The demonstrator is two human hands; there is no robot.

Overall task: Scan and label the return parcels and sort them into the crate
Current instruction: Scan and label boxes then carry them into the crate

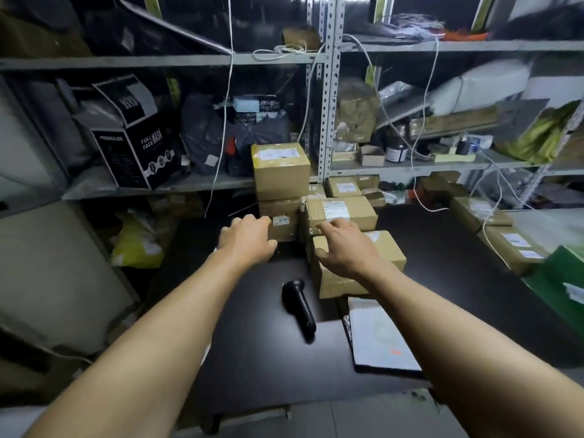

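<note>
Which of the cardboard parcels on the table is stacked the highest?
The big labelled box at the top of the left stack, against the shelf upright. It sits on another carton above the left hand; the parcels by the right hand lie lower.

A: Parcels [343,213]?
B: Brown cardboard, matt, wrapped in glossy clear tape, white paper labels [335,210] stuck on.
A: Table [259,358]?
B: Black, smooth, slight sheen near the scanner [298,306], which is black plastic, semi-gloss.
A: Shelving [328,90]?
B: Grey painted metal, perforated uprights, dull finish.
A: That black box [136,156] on the left shelf?
B: Printed card, satin. Next to it a dark plastic bag [202,131], crinkled, shiny.
A: Pad [379,333] by the right arm?
B: White paper sheet, matt. Yellow bag [136,245] lower left, thin plastic, glossy. White cables [226,90], smooth plastic sheath.
</note>
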